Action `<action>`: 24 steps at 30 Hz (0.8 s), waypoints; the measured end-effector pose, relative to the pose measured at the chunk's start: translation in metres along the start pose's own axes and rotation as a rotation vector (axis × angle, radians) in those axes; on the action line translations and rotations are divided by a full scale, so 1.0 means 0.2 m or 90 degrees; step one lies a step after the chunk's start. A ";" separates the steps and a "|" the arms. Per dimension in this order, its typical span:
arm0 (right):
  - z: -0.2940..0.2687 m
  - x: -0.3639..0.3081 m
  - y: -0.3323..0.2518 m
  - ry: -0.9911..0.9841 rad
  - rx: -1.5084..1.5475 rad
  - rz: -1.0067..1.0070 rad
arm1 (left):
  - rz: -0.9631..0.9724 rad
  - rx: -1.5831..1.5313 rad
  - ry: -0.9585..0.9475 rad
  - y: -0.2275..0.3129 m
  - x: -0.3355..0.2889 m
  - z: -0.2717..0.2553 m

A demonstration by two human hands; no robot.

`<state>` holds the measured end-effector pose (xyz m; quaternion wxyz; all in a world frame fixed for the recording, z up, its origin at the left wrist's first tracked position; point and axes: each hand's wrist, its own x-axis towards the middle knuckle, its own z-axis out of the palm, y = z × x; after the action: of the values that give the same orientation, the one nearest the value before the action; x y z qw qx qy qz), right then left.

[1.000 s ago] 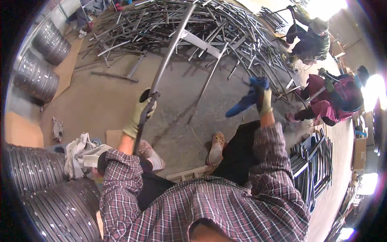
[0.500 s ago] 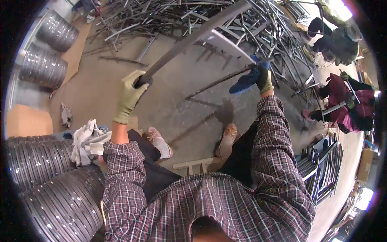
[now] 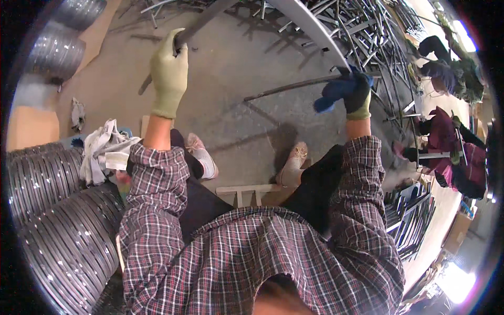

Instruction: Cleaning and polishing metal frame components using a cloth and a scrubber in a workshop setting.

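Observation:
My left hand, in a pale green glove with a dark palm, is closed round the lower end of a dark metal tube. This tube slants up past the top edge of the view. On the right, a pale curved metal bar comes down to my right hand; whether it joins the tube is out of view. My right fingers are wrapped round metal there, with a blue cloth or pad against them. A thin dark bar reaches leftward from that hand, above the floor.
A tangled heap of metal tubes covers the far floor. Coiled dark hoops stand at my left, with grey cloths on them. A small pale frame lies between my feet. Stacked bars and a person in maroon are at right.
My left hand has moved farther away with the dark tube, whose upper part has left the view. My right hand has shifted slightly right. The whole scene sits higher in the picture.

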<state>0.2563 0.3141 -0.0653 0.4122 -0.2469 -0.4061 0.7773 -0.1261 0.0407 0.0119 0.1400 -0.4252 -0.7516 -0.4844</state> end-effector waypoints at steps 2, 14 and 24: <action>0.01 -0.01 -0.03 0.072 -0.042 -0.033 | -0.023 -0.006 -0.003 0.02 -0.03 -0.03; 0.18 0.01 -0.02 0.130 -0.086 -0.091 | -0.174 0.019 0.018 -0.04 -0.02 0.05; 1.11 -0.23 -0.71 0.055 -0.982 -0.877 | -0.547 -0.527 -0.109 -0.20 -0.17 0.15</action>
<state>0.1836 0.2269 0.1768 0.5119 -0.1856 -0.8318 -0.1078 -0.1299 0.0427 -0.0485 -0.3062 -0.1398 -0.6139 -0.7140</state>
